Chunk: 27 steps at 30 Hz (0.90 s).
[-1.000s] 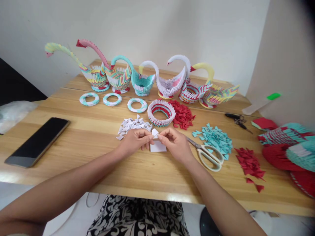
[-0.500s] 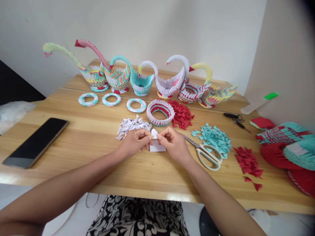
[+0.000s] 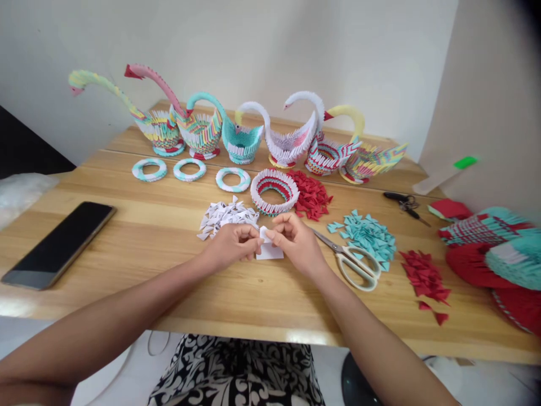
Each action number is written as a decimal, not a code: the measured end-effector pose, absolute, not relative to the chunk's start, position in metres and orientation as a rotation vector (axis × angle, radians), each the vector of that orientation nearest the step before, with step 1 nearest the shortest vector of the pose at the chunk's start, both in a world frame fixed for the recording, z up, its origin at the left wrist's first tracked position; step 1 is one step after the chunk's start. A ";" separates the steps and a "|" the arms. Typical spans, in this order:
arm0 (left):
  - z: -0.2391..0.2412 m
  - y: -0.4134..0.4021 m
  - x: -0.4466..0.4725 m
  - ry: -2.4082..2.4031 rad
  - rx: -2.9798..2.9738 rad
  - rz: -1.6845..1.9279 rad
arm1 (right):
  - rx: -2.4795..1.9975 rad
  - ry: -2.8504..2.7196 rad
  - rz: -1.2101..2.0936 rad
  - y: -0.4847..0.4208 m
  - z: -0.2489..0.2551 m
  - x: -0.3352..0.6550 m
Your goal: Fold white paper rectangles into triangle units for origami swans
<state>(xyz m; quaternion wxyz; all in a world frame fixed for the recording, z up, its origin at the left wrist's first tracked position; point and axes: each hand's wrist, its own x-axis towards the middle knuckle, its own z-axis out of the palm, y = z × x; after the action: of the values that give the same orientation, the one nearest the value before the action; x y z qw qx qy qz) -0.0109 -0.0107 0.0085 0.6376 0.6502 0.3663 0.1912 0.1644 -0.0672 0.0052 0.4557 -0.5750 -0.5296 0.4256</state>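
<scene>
Between my two hands is a small folded piece of white paper [image 3: 264, 234], pinched from both sides. My left hand [image 3: 239, 241] is closed on its left edge with thumb and forefinger. On the other side, my right hand [image 3: 295, 239] grips it between thumb and bent fingers. Just below lies a flat sheet of white paper [image 3: 270, 254] on the table, partly covered by the hands. A heap of white folded paper pieces [image 3: 226, 215] sits behind my left hand. Behind both hands stands a round ring of red, white and teal paper pieces [image 3: 274, 192].
Scissors [image 3: 358, 268] and a teal heap [image 3: 367, 237] lie right of my hands; red heaps [image 3: 425, 275] [image 3: 310, 194] lie nearby. A phone [image 3: 59, 245] rests at left. Paper swans [image 3: 243, 141] line the back, with small paper rings [image 3: 150, 169] before them. Paper-piece works [image 3: 486, 231] fill the right edge.
My right hand has shifted its fingers on the folded white paper, its fingertips now higher and more spread. The whole view has moved slightly; the objects on the table stay in place.
</scene>
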 end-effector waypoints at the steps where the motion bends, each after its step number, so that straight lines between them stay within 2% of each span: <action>1: 0.009 -0.011 -0.011 0.840 1.498 0.428 | -1.426 -1.300 1.051 -0.067 0.005 0.165; 6: 0.009 -0.013 -0.011 0.844 1.544 0.391 | -1.442 -1.391 1.029 -0.067 0.005 0.166; 13: 0.010 -0.006 -0.012 0.826 1.360 0.567 | -1.431 -1.369 1.044 -0.067 0.004 0.168; 17: 0.007 -0.004 -0.013 0.781 1.208 0.549 | -1.482 -1.508 0.700 -0.068 0.008 0.171; 21: 0.006 -0.004 -0.013 0.745 1.163 0.543 | -1.316 -1.843 0.369 -0.069 0.011 0.173; 27: 0.005 -0.005 -0.011 0.747 1.229 0.496 | -1.352 -1.854 0.353 -0.071 0.009 0.172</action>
<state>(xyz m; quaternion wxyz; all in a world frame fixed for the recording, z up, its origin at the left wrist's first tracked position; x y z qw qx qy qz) -0.0108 -0.0050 0.0051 0.7243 0.5570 0.3385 0.2249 0.1725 -0.0708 0.0092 0.3984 -0.5342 -0.7324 0.1393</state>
